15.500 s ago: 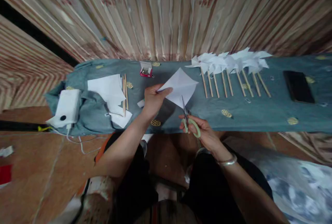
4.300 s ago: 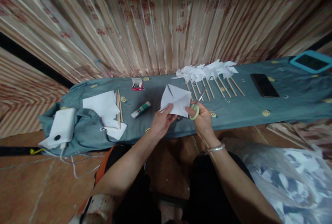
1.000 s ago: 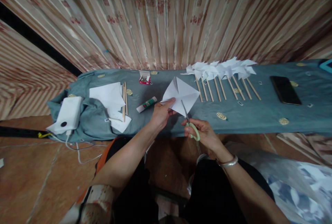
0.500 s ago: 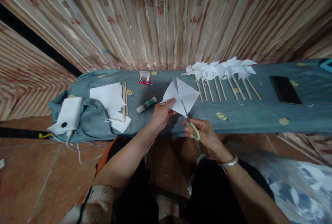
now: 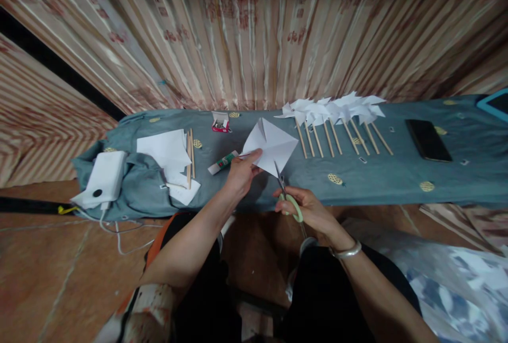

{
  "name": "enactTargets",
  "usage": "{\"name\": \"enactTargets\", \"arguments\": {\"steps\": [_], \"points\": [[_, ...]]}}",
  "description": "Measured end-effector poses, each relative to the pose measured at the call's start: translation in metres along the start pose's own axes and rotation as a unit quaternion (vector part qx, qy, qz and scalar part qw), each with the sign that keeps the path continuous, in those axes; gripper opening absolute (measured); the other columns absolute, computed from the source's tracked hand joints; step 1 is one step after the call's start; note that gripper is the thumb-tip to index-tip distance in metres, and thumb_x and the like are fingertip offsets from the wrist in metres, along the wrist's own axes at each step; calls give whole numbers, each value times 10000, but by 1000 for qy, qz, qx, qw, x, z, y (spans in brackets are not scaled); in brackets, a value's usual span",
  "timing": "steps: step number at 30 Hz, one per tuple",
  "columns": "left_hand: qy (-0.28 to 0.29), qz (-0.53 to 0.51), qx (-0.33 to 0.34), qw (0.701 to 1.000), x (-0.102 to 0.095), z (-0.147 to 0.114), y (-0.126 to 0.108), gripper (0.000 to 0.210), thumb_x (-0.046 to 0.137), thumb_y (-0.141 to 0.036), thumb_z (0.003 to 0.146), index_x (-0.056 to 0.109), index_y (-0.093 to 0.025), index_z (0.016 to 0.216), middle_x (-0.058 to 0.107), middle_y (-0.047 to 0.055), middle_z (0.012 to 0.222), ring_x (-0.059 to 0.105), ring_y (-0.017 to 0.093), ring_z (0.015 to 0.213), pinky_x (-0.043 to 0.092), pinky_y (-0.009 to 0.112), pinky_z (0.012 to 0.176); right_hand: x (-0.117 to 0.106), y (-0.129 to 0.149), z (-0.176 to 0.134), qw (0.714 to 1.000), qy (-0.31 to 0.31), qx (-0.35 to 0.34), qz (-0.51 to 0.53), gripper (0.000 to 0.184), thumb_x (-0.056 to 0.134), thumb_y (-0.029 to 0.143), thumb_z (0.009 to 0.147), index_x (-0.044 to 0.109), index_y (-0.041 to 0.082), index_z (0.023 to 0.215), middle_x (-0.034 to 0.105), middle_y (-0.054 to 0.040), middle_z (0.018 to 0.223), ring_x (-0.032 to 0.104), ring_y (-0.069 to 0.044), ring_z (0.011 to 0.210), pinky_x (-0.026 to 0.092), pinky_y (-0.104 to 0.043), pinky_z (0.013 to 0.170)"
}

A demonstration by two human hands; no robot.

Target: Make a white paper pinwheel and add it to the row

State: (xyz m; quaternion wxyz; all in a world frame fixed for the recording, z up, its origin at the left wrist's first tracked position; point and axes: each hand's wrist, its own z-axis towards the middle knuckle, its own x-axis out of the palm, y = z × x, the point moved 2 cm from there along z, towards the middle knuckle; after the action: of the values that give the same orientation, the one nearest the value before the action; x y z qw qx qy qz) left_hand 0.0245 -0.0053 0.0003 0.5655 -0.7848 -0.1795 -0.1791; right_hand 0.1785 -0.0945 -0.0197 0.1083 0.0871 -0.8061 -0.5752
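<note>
My left hand (image 5: 243, 171) pinches a creased white sheet of paper (image 5: 273, 144) by its left side, above the front of the cloth-covered bench. The sheet is turned corner-up, with a slit near its top corner. My right hand (image 5: 307, 208) grips scissors (image 5: 292, 206) with pale green handles, their blades at the sheet's lower corner. Just left of the paper lies a glue stick (image 5: 223, 163). Beyond it sits a small red open box (image 5: 220, 123) of tiny metal items. White paper pinwheels (image 5: 337, 110) on wooden sticks lie in a row to the right.
White paper sheets (image 5: 161, 150) and loose wooden sticks (image 5: 191, 155) lie on the left of the grey-green cloth (image 5: 254, 202). A white device (image 5: 105, 173) with a cable stands at the left end. A black phone (image 5: 427, 141) rests at right. Behind hangs a patterned curtain (image 5: 246, 36).
The paper and both hands have shifted slightly left in view. The scissor blades sit lower on the sheet, nearer its bottom corner.
</note>
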Motion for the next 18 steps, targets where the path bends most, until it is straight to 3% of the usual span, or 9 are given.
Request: {"name": "enactTargets", "arguments": {"steps": [5,7,9,12,15,18], "points": [[-18,3,37,999,-11,6,-14,265,820,-293,564,696,-168,762,732,65,834,675,196,806,510,294,703,-12,-1,-10,999,34,-9,-41,447,736,555,708,656,169,918,661,-17,735,552,-112,627,436,-231,574],[-18,16,45,999,-14,5,-15,213,804,-274,578,705,-177,740,733,55,812,668,189,771,510,289,685,-22,0,-11,999,-19,-21,-43,438,750,550,693,655,178,904,649,-6,708,539,-112,606,423,-232,552],[-5,46,52,998,-16,4,-13,161,790,-263,587,714,-175,699,726,39,746,648,174,697,502,278,656,-34,1,-11,992,-111,-49,-29,439,776,534,663,652,192,908,643,5,701,534,-113,601,421,-232,544],[42,121,48,991,-17,0,-4,133,779,-264,590,716,-160,645,698,16,644,602,147,596,477,264,618,-43,6,-9,974,-206,-91,8,464,823,478,607,649,211,945,660,11,754,565,-116,644,451,-235,586],[100,195,3,976,-17,-4,5,167,790,-268,566,718,-145,652,675,-4,600,557,127,533,435,249,558,-41,11,-5,968,-224,-105,38,492,860,432,536,655,215,927,663,21,766,574,-111,650,466,-235,601],[130,225,-36,965,-17,-6,8,213,812,-274,521,716,-138,653,655,-20,571,518,110,499,398,233,516,-33,12,-1,972,-207,-91,61,478,870,416,488,642,209,854,603,58,652,513,-88,556,421,-219,526]]}}
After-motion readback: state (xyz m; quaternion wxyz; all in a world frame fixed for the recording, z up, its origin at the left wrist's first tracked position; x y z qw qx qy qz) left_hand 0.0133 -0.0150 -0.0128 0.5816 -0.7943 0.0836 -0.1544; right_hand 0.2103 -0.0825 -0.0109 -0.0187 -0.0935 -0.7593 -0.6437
